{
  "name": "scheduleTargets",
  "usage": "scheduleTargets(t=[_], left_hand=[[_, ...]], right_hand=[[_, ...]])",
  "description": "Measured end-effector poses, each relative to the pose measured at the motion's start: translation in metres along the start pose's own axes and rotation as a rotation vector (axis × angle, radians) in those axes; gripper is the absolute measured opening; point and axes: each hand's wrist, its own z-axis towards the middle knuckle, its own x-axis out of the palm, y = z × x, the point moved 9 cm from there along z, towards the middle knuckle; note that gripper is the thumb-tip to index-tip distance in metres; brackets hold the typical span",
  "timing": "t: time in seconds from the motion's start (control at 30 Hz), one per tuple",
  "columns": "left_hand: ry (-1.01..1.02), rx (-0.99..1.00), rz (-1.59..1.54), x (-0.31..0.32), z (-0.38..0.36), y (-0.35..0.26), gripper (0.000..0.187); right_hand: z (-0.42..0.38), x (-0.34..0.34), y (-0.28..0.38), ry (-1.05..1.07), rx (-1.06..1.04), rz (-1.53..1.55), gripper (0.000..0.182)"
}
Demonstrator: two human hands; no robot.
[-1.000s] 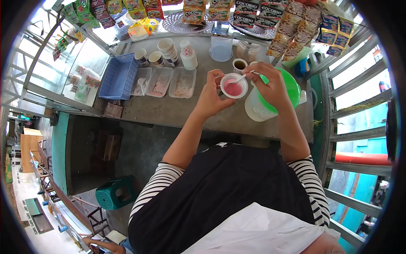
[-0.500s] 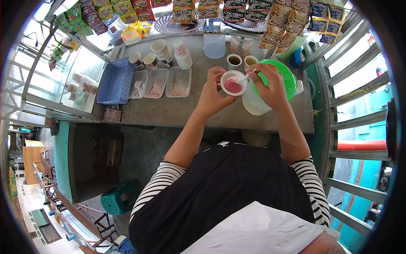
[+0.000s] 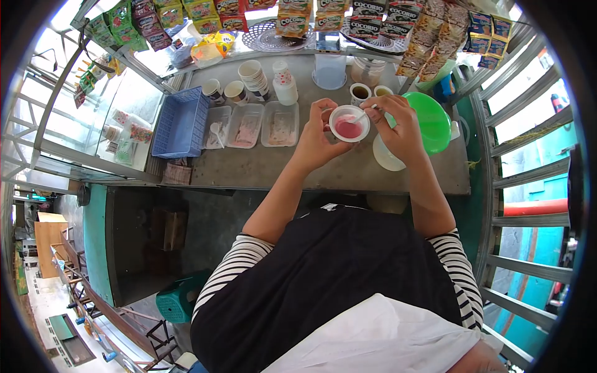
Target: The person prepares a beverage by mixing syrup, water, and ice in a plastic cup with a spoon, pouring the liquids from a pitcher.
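Observation:
My left hand (image 3: 318, 142) is wrapped round a small white cup (image 3: 349, 136) with pink liquid inside, held above the counter. My right hand (image 3: 398, 127) pinches the handle of a white spoon (image 3: 357, 118), whose lower end is inside the cup. Just beyond the hands stand two cups of darker drink (image 3: 360, 92). Beside my right hand is a bright green round lid or basin (image 3: 429, 122), partly over a pale container (image 3: 387, 156).
On the counter (image 3: 249, 170) are a blue basket (image 3: 180, 124), clear trays with pink residue (image 3: 245, 126), stacked paper cups (image 3: 253, 78) and a white bottle (image 3: 285, 89). Sachet strips (image 3: 294, 17) hang along the far edge. A green stool (image 3: 176, 303) is at lower left.
The view has shifted a little, so the counter items appear farther right and slightly lower. Both hands still hold the cup and spoon, with the cup shifted slightly right in view.

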Motion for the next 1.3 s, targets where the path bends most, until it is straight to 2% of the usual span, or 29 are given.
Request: scheduleTargets(t=[0.2,0.33,0.43,0.5,0.67,0.83,0.9,1.0,1.13,1.23,1.3], left_hand=[[0.041,-0.059,-0.047,-0.049,-0.002,-0.002,0.083],[0.047,-0.023,-0.051,-0.086,-0.003,-0.001,0.082],[0.058,-0.034,-0.056,-0.110,-0.005,-0.002,0.081],[0.080,-0.040,-0.066,-0.123,-0.005,0.000,0.081],[0.111,-0.028,0.013,-0.149,-0.002,0.003,0.080],[0.204,-0.072,-0.024,-0.147,-0.003,0.017,0.079],[0.237,-0.077,-0.021,-0.142,-0.002,0.022,0.078],[0.310,-0.038,0.001,-0.131,-0.001,0.029,0.080],[0.330,-0.104,-0.067,-0.120,-0.002,0.038,0.076],[0.365,-0.089,-0.059,-0.109,-0.004,0.041,0.076],[0.378,-0.055,-0.050,-0.103,-0.003,0.039,0.076]], right_hand=[[0.025,0.025,0.042,-0.097,-0.106,-0.025,0.010],[0.036,0.054,0.056,-0.122,-0.024,-0.050,0.009],[0.046,0.083,0.063,-0.093,0.010,0.080,0.009],[0.051,0.092,0.062,-0.158,0.033,0.141,0.010],[0.047,0.110,0.071,-0.197,0.059,0.022,0.011],[0.039,0.129,0.062,-0.194,0.167,0.073,0.011],[0.035,0.127,0.046,-0.260,0.256,0.234,0.010],[0.027,0.119,0.046,-0.267,0.196,0.054,0.008],[0.007,0.124,0.046,-0.238,0.230,-0.065,0.006],[-0.002,0.129,0.036,-0.204,0.344,0.054,0.007],[-0.003,0.118,0.031,-0.307,0.357,0.155,0.009]])
